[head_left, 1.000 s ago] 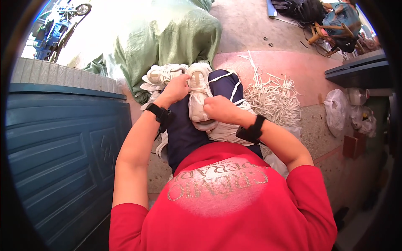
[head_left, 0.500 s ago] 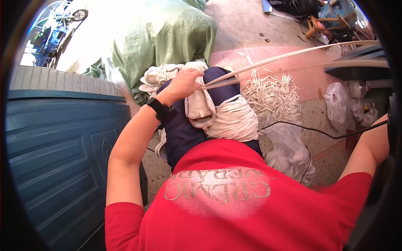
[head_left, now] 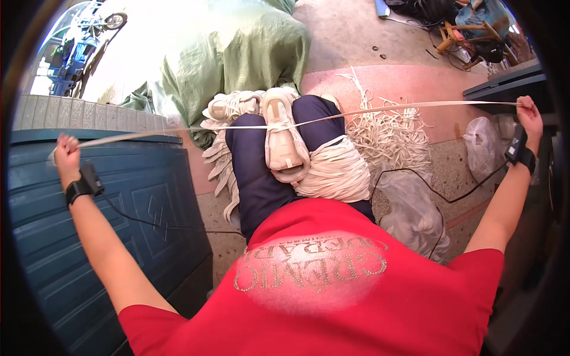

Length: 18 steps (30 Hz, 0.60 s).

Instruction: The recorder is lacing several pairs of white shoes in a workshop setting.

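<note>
My left hand is far out to the left, its fingers closed on one end of a white shoelace. Out at the far right my right hand grips the other end in a fist. The lace is drawn nearly straight across, passing over a cream sneaker. This shoe lies between my thighs, sole down, its heel opening toward me. A thick bundle of white laces drapes over my right thigh. Beside my left knee are more cream shoes, partly hidden by the leg.
A loose heap of laces spreads on the floor right of my knees, with a clear plastic bag nearer me. A green sheet covers something large ahead. Blue panelled doors stand at left. Black cables run from both wrist straps.
My left hand has swung from above the shoe out to the far left. The right hand has come into view, and the lace now stretches between both hands across the shoe.
</note>
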Each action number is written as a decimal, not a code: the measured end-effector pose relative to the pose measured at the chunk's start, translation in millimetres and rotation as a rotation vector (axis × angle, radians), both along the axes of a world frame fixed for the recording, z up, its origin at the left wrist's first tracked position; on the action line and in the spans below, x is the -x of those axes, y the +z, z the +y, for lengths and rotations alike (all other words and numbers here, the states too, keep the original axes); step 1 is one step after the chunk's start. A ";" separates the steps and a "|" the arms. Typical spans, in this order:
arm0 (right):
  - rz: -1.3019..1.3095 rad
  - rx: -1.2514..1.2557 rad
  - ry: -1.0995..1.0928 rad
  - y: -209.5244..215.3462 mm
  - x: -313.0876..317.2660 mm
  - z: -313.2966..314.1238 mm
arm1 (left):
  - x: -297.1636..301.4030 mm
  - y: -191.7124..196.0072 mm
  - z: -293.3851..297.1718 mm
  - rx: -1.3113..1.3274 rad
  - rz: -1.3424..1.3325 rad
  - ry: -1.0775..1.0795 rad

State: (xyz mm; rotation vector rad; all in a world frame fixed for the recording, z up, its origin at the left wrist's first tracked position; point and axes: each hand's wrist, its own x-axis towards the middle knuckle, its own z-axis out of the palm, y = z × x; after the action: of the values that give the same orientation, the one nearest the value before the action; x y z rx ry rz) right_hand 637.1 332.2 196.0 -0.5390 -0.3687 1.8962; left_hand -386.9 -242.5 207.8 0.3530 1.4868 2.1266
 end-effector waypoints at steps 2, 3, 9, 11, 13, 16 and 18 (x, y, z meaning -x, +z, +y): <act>-0.314 -0.062 -0.022 -43.4 79.6 -8.3 | 33.5 50.1 -75.0 0.131 0.158 0.431; -0.432 -0.157 0.068 -49.5 119.3 -31.5 | 31.0 42.0 -67.8 0.224 0.200 0.542; -1.217 -0.654 0.666 -131.1 334.9 -184.9 | -140.8 -50.4 68.3 0.437 0.050 0.046; -1.064 -0.727 1.023 -169.9 380.9 -232.9 | -198.8 -101.5 99.5 0.484 -0.041 -0.228; -1.147 -1.148 0.970 -189.6 409.7 -275.8 | -257.7 -147.4 116.4 0.451 -0.180 -0.495; -1.387 -1.598 0.700 -218.2 430.4 -296.0 | -334.4 -176.8 135.1 0.516 -0.244 -0.718; -1.445 -1.704 0.466 -226.1 434.7 -298.9 | -368.4 -185.7 146.6 0.518 -0.264 -0.773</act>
State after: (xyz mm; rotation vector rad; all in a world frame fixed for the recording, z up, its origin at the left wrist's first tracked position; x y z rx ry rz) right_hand 202.3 33.4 -30.1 -0.4598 -2.7646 0.5672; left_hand -18.6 -95.9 22.1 0.3563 1.3774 1.0987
